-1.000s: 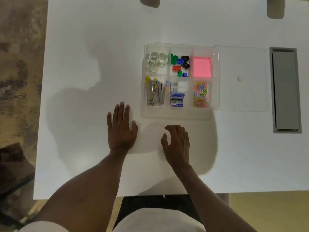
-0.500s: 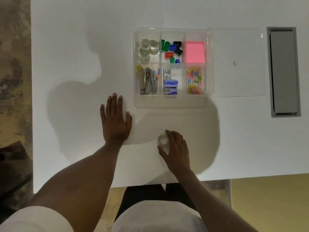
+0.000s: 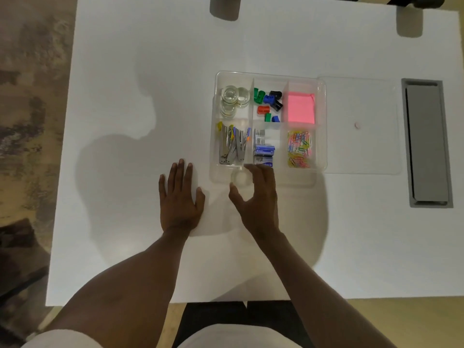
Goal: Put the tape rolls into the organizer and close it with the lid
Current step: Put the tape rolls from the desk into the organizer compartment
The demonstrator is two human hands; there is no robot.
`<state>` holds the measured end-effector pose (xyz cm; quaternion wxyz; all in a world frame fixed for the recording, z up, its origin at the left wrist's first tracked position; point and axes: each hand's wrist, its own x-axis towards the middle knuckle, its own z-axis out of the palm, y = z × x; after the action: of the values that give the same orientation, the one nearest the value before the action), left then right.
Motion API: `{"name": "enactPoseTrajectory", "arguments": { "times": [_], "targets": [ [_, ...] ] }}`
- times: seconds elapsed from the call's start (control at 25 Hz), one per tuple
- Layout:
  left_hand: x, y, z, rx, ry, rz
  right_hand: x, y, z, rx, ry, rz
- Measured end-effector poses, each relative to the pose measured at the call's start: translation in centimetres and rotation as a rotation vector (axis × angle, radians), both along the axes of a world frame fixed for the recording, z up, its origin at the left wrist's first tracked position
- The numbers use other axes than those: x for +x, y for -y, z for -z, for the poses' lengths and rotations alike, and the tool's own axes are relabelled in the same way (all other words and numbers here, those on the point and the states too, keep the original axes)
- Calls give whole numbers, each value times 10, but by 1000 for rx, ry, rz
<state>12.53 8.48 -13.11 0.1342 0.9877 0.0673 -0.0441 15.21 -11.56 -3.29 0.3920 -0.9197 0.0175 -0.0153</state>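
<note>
A clear six-compartment organizer (image 3: 320, 169) sits on the white table. Several clear tape rolls (image 3: 232, 99) lie in its far-left compartment. My right hand (image 3: 258, 199) holds one more clear tape roll (image 3: 238, 177) between thumb and fingers, right at the organizer's near wall. My left hand (image 3: 179, 197) lies flat on the table, fingers spread, just left of the organizer and holding nothing. The clear lid (image 3: 361, 146), with a small knob (image 3: 357, 125), lies flat against the organizer's right side.
The other compartments hold coloured sharpeners (image 3: 268, 101), a pink note pad (image 3: 300, 109), paper clips (image 3: 299, 149), staple boxes (image 3: 263, 154) and metal staple removers (image 3: 232, 146). A grey cable tray (image 3: 426, 146) is set into the table at the right. The table's near edge runs close to my body.
My right hand has picked a tape roll up off the table near me and carried it forward to the organizer's near wall. The left hand has stayed flat.
</note>
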Motion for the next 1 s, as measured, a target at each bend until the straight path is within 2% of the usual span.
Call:
{"name": "enactPoseTrajectory", "arguments": {
  "times": [0.16,0.28,0.64,1.0],
  "targets": [
    [0,0,-1,2,-8,2,88,-14,-15,28,174,28],
    [0,0,0,-3,-5,-2,138,-16,-16,67,48,37],
    [2,-1,2,-11,-17,-10,214,-24,-3,-681,-133,-139],
    [1,-1,4,-29,-20,-12,230,-31,8,-917,-178,-235]
  ]
}}
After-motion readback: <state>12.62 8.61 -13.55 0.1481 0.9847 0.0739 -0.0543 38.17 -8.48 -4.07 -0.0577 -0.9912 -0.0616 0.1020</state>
